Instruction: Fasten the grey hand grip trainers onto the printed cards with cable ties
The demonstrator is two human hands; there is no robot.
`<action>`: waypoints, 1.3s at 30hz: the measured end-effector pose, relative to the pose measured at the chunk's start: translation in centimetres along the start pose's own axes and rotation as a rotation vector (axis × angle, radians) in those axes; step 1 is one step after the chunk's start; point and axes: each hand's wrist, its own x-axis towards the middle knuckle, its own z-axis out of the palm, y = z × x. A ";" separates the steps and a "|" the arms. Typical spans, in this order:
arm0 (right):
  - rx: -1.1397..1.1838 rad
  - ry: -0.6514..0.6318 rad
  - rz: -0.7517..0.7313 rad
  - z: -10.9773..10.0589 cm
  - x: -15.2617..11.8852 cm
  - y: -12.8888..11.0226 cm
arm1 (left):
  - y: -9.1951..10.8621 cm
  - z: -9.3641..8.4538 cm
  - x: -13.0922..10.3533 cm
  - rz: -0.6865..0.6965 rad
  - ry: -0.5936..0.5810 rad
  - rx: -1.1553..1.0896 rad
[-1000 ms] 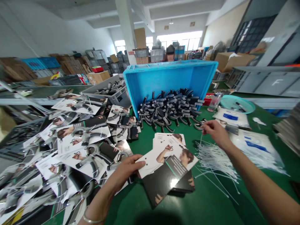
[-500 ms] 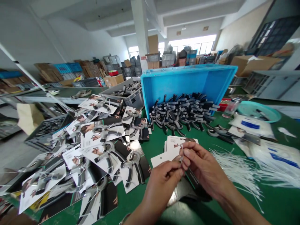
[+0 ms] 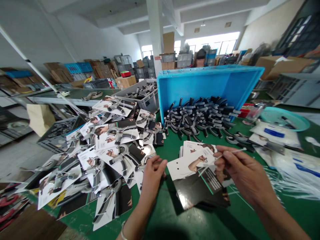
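My right hand (image 3: 246, 171) pinches a thin white cable tie (image 3: 208, 166) above a stack of printed backing cards (image 3: 192, 193). The tie slants across the top card and sticks out past my fingers. Left of the stack, my left hand (image 3: 154, 171) has its fingers loosely apart and holds nothing visible. It is beside a pile of cards with grey-and-black spring hand grips (image 3: 121, 158) tied to them. Loose hand grips (image 3: 193, 120) fill the mouth of a blue crate (image 3: 197, 83) tipped on its side.
Loose cable ties (image 3: 271, 186) lie right of my right hand, by plastic bags of ties (image 3: 297, 166). A turquoise tray (image 3: 285, 118) is at the back right. Grey crates (image 3: 147, 101) of grips stand at the left. Behind the blue crate is a person (image 3: 200, 58).
My hands have come apart; they were together over the card stack. The left moved toward the carded grips, and the right moved right with the cable tie. The view has shifted slightly.
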 end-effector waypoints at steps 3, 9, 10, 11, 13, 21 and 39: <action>-0.118 0.056 -0.148 1.0 0.8 -0.5 | -1.7 0.3 0.6 -0.170 -0.272 -0.199; -0.251 -0.004 -0.390 4.4 1.7 -0.3 | -0.9 -0.3 0.8 -0.159 -0.367 -0.256; -0.308 -0.048 -0.430 4.7 1.9 0.1 | -0.9 -0.5 0.8 -0.177 -0.369 -0.259; -0.372 -0.100 -0.476 4.9 2.0 0.4 | -1.1 -0.7 0.7 -0.193 -0.362 -0.270; -0.487 -0.200 -0.575 5.2 2.2 1.3 | -1.7 -0.8 0.5 -0.204 -0.333 -0.304; -0.578 -0.303 -0.638 5.8 1.9 2.6 | -2.5 -0.5 0.5 -0.174 -0.344 -0.362; -0.675 -0.527 -0.750 6.0 2.1 3.4 | -5.0 -0.5 -0.1 -0.024 -0.272 -0.425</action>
